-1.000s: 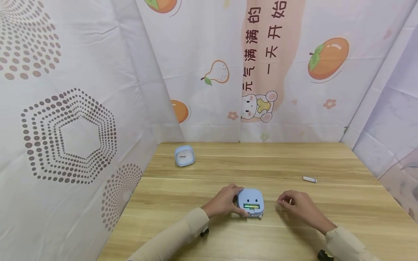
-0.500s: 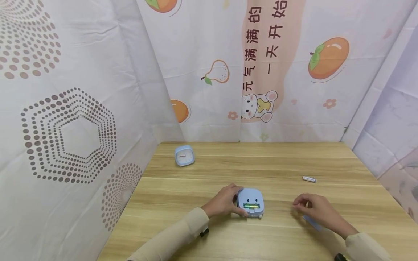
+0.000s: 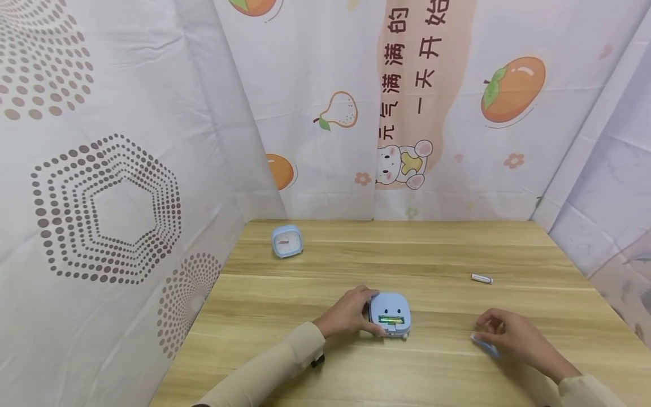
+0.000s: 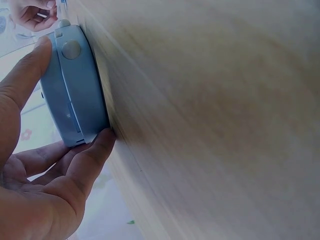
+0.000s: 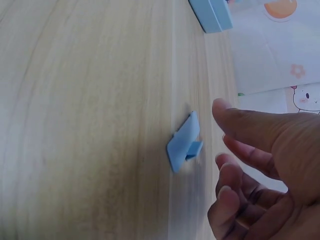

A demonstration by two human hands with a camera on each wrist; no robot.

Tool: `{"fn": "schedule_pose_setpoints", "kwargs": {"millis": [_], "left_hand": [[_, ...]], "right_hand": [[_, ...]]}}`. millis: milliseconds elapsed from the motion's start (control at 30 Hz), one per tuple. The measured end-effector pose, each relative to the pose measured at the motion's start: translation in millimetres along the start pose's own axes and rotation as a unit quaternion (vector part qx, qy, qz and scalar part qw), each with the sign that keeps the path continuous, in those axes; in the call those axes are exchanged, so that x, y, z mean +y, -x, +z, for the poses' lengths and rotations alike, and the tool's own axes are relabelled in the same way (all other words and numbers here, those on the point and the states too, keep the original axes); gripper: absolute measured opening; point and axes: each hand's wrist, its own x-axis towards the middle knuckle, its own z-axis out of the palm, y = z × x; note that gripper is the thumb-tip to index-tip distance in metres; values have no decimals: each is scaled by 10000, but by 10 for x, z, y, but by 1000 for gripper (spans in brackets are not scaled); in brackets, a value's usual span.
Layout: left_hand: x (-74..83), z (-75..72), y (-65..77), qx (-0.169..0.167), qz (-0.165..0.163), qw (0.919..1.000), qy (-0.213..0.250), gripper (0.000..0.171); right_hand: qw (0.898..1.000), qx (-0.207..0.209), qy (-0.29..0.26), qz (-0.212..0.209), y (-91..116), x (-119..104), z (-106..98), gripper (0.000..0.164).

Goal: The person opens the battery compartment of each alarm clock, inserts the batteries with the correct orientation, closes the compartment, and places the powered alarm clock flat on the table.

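A light blue clock (image 3: 390, 308) lies with its back up on the table, a battery (image 3: 391, 320) showing in the open slot. My left hand (image 3: 351, 312) grips it by its left side, thumb and fingers on opposite edges. In the left wrist view the clock's side (image 4: 80, 90) shows a round pale knob. To the right, my right hand (image 3: 521, 341) hovers beside a small blue battery cover (image 3: 487, 346) lying on the table. The right wrist view shows this cover (image 5: 185, 142) apart from the loosely curled fingers, with its tab raised.
Another blue clock (image 3: 287, 242) stands at the back left with its dial showing. A white battery (image 3: 481, 278) lies behind my right hand on the wooden table (image 3: 386, 254). Printed curtains (image 3: 305, 68) border the table at the back and sides.
My right hand has moved right, away from the clock, to beside the battery cover, which it hid at first. My left hand and the clock have stayed in place.
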Motion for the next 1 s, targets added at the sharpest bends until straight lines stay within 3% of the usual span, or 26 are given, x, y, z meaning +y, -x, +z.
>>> {"fn": "schedule_pose_setpoints", "kwargs": {"millis": [200, 367, 600, 1000], "left_hand": [[8, 8, -6, -12, 29, 10000, -4, 98], [13, -4, -3, -35, 16, 10000, 7, 98], [21, -8, 1, -37, 89, 9999, 41, 98], [25, -9, 15, -31, -13, 10000, 85, 98]], "right_hand": [[9995, -30, 178, 278, 31, 55, -33, 35], [9991, -29, 324, 287, 44, 115, -45, 29], [9981, -328, -181, 484, 82, 172, -29, 16], [9993, -54, 137, 342, 55, 153, -18, 6]]}}
